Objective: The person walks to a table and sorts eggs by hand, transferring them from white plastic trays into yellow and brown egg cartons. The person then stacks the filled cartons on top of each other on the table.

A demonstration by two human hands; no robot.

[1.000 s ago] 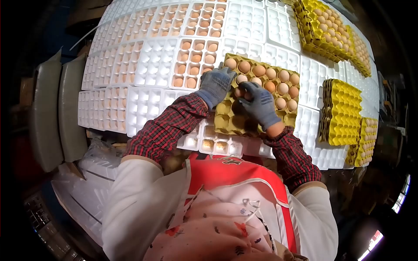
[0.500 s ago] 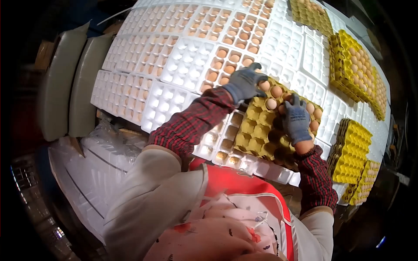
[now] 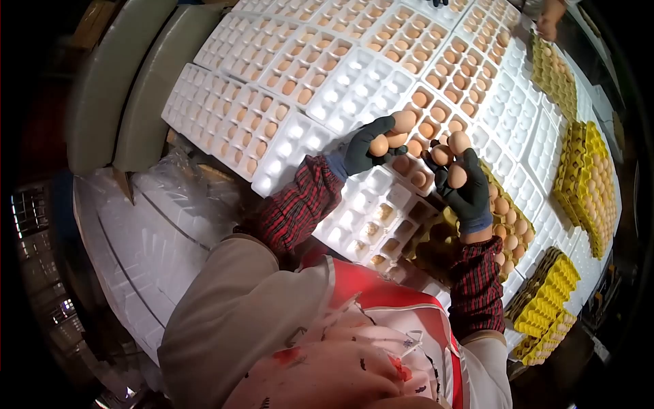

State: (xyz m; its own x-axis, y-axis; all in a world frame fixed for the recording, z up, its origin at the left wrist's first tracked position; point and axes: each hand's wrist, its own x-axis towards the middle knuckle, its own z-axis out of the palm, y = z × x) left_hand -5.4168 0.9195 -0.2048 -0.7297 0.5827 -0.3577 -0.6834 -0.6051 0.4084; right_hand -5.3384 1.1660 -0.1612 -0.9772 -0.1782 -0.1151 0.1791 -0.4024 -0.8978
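Observation:
My left hand, in a dark glove, is closed around a few brown eggs, palm turned up. Facing it, my right hand also grips a few brown eggs, held up in its fingers. Both hands are above a white foam tray and a neighbouring one with eggs in its pockets. Beneath my right wrist lies a yellow pulp egg tray, with eggs along its right side and bare pockets at the left.
White foam trays, many with eggs, cover the table. Yellow tray stacks stand at the right, with more trays nearer me. Another person's hand is at the top right beside a yellow tray. Grey padded shapes stand left.
Both hands have risen off the yellow tray with eggs in them and turned palm up; the left moved left. The view has shifted, and another person's hand now shows at the top right.

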